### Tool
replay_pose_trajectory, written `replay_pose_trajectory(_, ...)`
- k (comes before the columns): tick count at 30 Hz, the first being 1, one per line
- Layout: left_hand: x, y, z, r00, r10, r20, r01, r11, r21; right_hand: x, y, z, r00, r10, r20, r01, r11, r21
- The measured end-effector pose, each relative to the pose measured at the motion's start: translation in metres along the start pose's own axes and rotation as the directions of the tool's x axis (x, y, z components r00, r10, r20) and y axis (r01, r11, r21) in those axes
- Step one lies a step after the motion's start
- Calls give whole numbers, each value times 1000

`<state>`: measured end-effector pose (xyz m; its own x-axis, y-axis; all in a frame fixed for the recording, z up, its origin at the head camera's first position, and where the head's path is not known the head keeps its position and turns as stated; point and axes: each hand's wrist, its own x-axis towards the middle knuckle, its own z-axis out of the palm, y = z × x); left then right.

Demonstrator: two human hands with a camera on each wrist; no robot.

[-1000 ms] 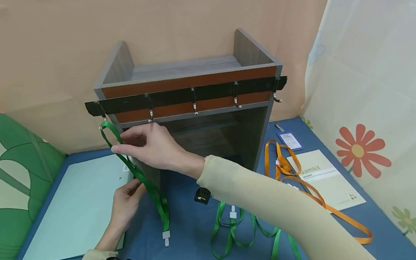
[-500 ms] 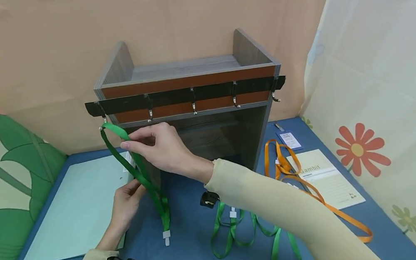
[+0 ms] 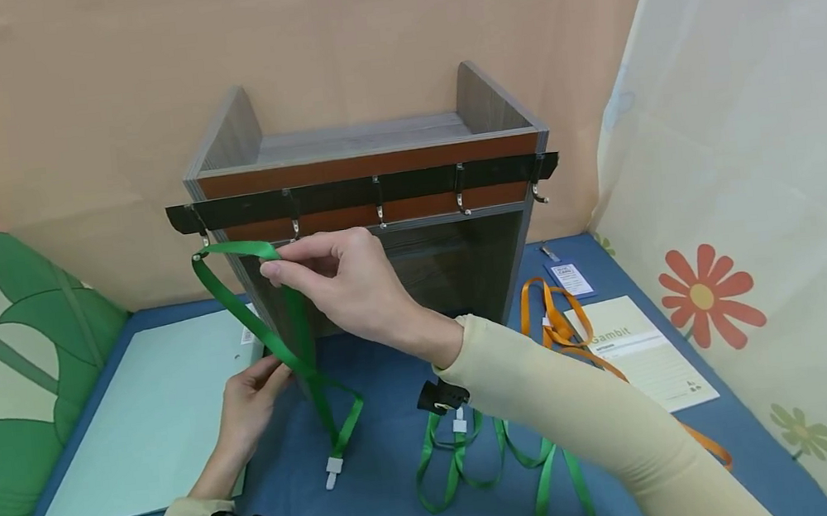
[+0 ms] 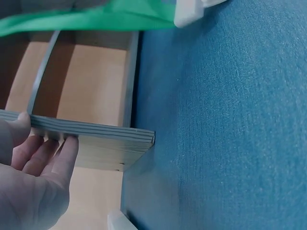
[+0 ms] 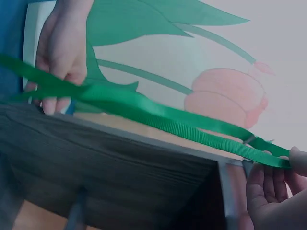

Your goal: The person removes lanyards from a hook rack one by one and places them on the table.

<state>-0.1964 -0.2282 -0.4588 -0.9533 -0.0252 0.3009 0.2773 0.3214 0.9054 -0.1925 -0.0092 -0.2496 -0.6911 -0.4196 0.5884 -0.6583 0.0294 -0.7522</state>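
My right hand (image 3: 356,284) pinches a green lanyard (image 3: 272,342) near its top, just in front of the shelf's left side. The lanyard's loop runs over the leftmost hook (image 3: 205,239) of the black hook rail (image 3: 332,193). Its white clip (image 3: 333,467) dangles at the lower end, over the blue cloth. Lower down, my left hand (image 3: 248,403) grips the grey wooden shelf (image 3: 367,168) by its left side panel. In the left wrist view, thumb and fingers lie on opposite faces of that panel's edge (image 4: 96,128).
Several bare hooks line the rail to the right. Other green lanyards (image 3: 452,480) lie on the blue cloth (image 3: 384,493) at the front. On the right are an orange lanyard (image 3: 558,331), a notepad (image 3: 650,356) and a blue-edged card (image 3: 571,278). A pale blue board-like item (image 3: 145,425) lies left.
My right hand has moved right, drawing the green lanyard's loop wider from the leftmost hook. The lower strap has swung and twisted. My left hand has stayed on the shelf panel.
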Motion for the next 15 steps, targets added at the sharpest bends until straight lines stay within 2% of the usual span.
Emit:
replay_pose_trajectory(6, -1, 0, 0, 1000, -6, -1, 6, 1000, -9, 1, -12, -17, 998, -69, 1, 69, 998, 12)
replay_pose_trajectory(11, 0, -2, -1, 999, -28, -29, 30, 999, 37, 6, -19, -26, 989, -142, 41, 140, 989, 52)
replay_pose_trajectory(15, 0, -4, 0, 998, -53, -24, 53, 998, 31, 10, -24, -31, 983, -177, 58, 173, 982, 73)
